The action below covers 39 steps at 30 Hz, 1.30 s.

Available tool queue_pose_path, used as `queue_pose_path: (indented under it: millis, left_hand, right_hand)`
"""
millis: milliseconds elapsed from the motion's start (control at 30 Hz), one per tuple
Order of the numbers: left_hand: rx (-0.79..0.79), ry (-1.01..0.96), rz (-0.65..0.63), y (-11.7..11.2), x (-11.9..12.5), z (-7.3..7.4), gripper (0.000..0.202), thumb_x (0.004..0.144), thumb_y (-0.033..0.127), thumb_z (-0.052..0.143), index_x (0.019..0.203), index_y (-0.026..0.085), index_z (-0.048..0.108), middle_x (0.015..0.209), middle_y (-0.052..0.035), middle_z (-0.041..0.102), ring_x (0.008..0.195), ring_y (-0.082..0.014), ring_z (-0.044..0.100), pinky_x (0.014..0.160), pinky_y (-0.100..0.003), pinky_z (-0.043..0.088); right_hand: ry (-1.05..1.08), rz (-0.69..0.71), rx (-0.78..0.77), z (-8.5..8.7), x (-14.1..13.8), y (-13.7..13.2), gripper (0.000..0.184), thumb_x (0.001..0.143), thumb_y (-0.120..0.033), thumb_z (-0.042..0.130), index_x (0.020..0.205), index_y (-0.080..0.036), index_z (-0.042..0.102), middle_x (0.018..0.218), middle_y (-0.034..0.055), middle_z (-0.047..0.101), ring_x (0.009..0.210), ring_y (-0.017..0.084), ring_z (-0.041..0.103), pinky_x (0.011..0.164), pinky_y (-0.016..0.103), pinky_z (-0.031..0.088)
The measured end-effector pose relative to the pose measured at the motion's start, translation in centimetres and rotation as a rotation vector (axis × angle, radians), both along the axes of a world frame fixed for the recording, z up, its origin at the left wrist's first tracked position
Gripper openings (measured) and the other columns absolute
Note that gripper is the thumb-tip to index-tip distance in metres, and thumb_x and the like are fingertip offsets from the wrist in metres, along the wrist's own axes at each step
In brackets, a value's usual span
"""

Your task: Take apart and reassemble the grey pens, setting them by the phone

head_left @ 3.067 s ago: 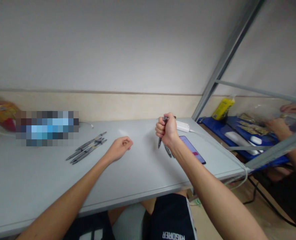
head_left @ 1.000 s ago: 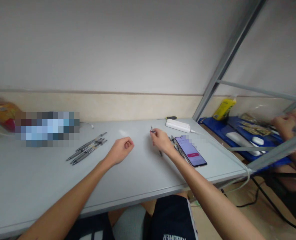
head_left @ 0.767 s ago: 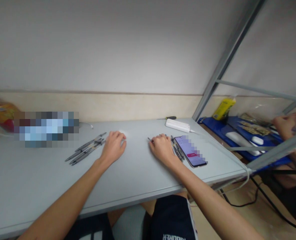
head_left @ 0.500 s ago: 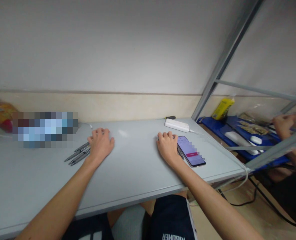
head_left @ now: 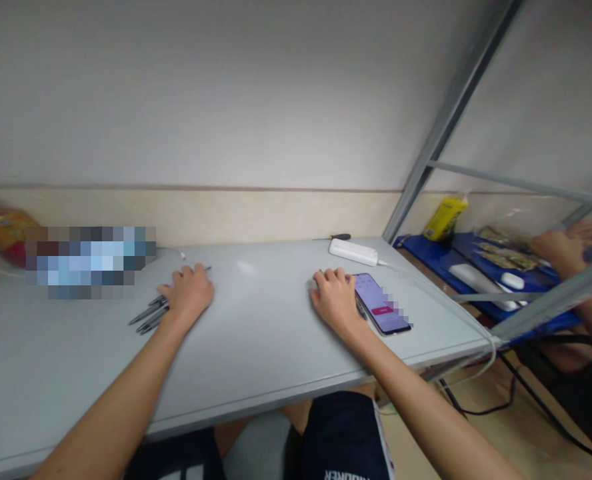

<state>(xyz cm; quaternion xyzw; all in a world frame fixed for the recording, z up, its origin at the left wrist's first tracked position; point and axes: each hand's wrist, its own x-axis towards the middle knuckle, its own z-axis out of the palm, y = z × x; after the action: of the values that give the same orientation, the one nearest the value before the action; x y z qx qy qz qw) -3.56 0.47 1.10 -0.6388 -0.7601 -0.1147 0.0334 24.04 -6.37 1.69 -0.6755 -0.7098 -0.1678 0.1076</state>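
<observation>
My left hand [head_left: 189,293] rests palm down on the desk at left, its fingers spread and a little bent over several grey pens [head_left: 149,315]. The pens' pointed ends stick out to its left, and one thin end shows beyond its fingertips. My right hand [head_left: 335,300] lies palm down on the desk, fingers slightly apart and curved. Beside its wrist, a dark pen [head_left: 361,308] is partly hidden under it. Just right of that hand lies a phone [head_left: 382,303] with a lit screen. What is under either palm is hidden.
A white power strip [head_left: 353,252] with a cable and a screwdriver [head_left: 341,237] lie by the wall. At far left is an orange-labelled bottle [head_left: 6,230] near a blurred-out object. Beyond the metal frame [head_left: 426,160], another person's hand [head_left: 559,252] works at a blue table [head_left: 436,257].
My left hand has shifted left, further over the pens, and its thumb has drawn in. My right hand has barely moved. The other person's hand has shifted slightly left.
</observation>
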Motion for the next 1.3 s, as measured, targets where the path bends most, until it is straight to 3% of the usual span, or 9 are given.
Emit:
queue_pose_path:
  millis: [600, 833, 1067, 1300]
  left_hand:
    - [0.004, -0.122, -0.027, 0.7, -0.6, 0.1, 0.037, 0.080, 0.023, 0.034, 0.105, 0.015, 0.060, 0.114, -0.0233, 0.052, 0.108, -0.0396, 0.044, 0.074, -0.058, 0.041]
    - [0.002, -0.122, -0.022, 0.6, -0.6, 0.5, 0.033, 0.083, 0.024, 0.034, 0.105, 0.016, 0.058, 0.108, -0.0212, 0.058, 0.104, -0.0385, 0.049, 0.073, -0.056, 0.042]
    - [0.006, -0.073, -0.020, 1.1, -1.1, 0.2, 0.030, 0.085, 0.023, 0.035, 0.103, 0.015, 0.058, 0.104, -0.0196, 0.058, 0.098, -0.0348, 0.054, 0.069, -0.044, 0.047]
    - [0.111, -0.036, -0.083, 1.0, -1.4, 0.2, 0.030, 0.088, 0.025, 0.034, 0.103, 0.015, 0.057, 0.097, -0.0184, 0.059, 0.091, -0.0313, 0.056, 0.068, -0.041, 0.046]
  right_hand:
    - [0.057, 0.311, 0.055, -1.4, -2.3, -0.5, 0.017, 0.085, -0.022, 0.046, 0.086, -0.018, 0.062, 0.092, 0.0083, 0.057, 0.094, 0.024, 0.041, 0.086, 0.041, 0.024]
    - [0.078, 0.319, 0.073, -1.8, -2.2, -0.5, 0.016, 0.085, -0.021, 0.046, 0.083, -0.018, 0.062, 0.089, 0.0076, 0.057, 0.092, 0.023, 0.041, 0.086, 0.041, 0.023]
    - [0.081, 0.319, 0.093, -2.1, -2.3, -0.4, 0.014, 0.084, -0.021, 0.049, 0.080, -0.017, 0.062, 0.087, 0.0075, 0.058, 0.090, 0.023, 0.041, 0.084, 0.041, 0.024]
    - [0.110, 0.312, 0.094, -2.3, -2.4, -0.5, 0.015, 0.084, -0.021, 0.049, 0.081, -0.018, 0.062, 0.087, 0.0072, 0.058, 0.090, 0.023, 0.042, 0.084, 0.041, 0.025]
